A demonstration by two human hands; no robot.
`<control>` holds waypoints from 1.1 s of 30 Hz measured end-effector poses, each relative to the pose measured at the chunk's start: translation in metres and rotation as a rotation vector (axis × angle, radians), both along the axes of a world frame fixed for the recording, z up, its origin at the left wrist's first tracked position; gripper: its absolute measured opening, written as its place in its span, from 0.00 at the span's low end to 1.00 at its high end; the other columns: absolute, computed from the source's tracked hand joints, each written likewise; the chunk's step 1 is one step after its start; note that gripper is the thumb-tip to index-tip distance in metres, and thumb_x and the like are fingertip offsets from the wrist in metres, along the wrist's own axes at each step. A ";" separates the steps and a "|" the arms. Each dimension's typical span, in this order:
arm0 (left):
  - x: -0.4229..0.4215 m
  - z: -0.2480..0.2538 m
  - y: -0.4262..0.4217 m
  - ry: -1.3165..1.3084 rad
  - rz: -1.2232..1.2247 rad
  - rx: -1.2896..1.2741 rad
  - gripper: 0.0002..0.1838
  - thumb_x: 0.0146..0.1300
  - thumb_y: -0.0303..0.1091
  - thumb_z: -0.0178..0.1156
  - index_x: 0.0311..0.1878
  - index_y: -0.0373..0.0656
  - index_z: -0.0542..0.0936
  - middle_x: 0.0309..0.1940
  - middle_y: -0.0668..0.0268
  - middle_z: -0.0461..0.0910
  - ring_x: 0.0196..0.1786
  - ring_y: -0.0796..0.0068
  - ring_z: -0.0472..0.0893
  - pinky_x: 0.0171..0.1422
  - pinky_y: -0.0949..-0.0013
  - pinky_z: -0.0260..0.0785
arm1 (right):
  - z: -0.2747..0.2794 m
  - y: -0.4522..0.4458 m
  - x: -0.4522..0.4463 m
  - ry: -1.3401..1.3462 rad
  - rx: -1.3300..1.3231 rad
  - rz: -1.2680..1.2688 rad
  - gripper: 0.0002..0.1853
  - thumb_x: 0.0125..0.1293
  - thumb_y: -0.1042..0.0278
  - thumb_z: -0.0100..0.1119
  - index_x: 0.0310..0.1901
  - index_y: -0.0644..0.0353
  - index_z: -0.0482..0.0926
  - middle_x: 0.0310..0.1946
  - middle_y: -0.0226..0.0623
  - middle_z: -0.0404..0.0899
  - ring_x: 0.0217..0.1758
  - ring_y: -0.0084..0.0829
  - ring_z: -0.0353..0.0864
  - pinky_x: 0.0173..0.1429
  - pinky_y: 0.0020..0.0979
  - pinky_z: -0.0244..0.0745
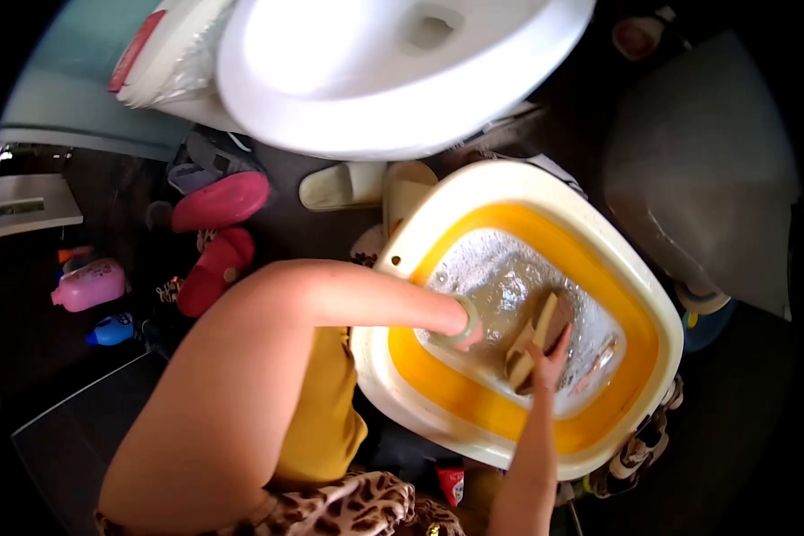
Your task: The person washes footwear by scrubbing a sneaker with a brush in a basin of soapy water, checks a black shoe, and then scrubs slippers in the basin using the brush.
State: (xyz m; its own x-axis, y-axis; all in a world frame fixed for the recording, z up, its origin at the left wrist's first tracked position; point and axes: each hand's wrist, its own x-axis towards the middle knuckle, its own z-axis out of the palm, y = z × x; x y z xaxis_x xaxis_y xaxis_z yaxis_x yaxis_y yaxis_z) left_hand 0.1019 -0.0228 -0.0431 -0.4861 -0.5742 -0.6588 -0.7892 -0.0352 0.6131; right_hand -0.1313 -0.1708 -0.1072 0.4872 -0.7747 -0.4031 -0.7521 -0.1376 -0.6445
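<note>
A cream basin with a yellow inner wall (509, 415) holds cloudy, sudsy water (500, 286). In it, my right hand (549, 362) is closed on a beige and brown slipper (529, 344), tilted and partly under the water. My left hand (471, 338), with a pale green bangle (467, 322) at the wrist, dips into the water left of the slipper. Its fingers are hidden beneath the surface, so what they do does not show. Close to the right wall of the basin, a small pinkish-brown thing (596, 362) lies half sunk in the foam.
Above the basin stands a white ceramic bowl (330, 116). Off-white slippers (344, 186) and pink slippers (219, 202) lie on the dark floor. A pink bottle (89, 286) and a blue bottle (112, 330) are at the left. Several shoes (634, 456) sit by the basin's lower right.
</note>
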 end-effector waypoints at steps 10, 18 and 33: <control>0.001 0.009 -0.004 0.072 0.084 -0.048 0.22 0.64 0.44 0.50 0.57 0.44 0.74 0.53 0.54 0.76 0.56 0.53 0.75 0.61 0.55 0.66 | 0.027 0.031 0.023 0.048 -0.231 -0.077 0.51 0.45 0.56 0.70 0.71 0.46 0.52 0.63 0.58 0.61 0.62 0.56 0.65 0.63 0.41 0.63; 0.016 0.024 0.010 -0.020 0.007 0.162 0.23 0.65 0.43 0.49 0.61 0.45 0.71 0.55 0.55 0.75 0.58 0.54 0.74 0.62 0.56 0.65 | 0.019 0.057 0.062 0.529 -0.409 0.020 0.51 0.41 0.56 0.70 0.70 0.42 0.55 0.55 0.57 0.66 0.54 0.48 0.73 0.54 0.46 0.70; 0.012 0.005 0.006 0.053 0.129 0.005 0.23 0.64 0.44 0.49 0.59 0.44 0.72 0.52 0.54 0.76 0.55 0.53 0.75 0.60 0.55 0.66 | 0.010 0.058 0.046 0.428 -0.585 0.125 0.52 0.42 0.44 0.67 0.70 0.46 0.55 0.38 0.50 0.70 0.41 0.52 0.73 0.44 0.49 0.70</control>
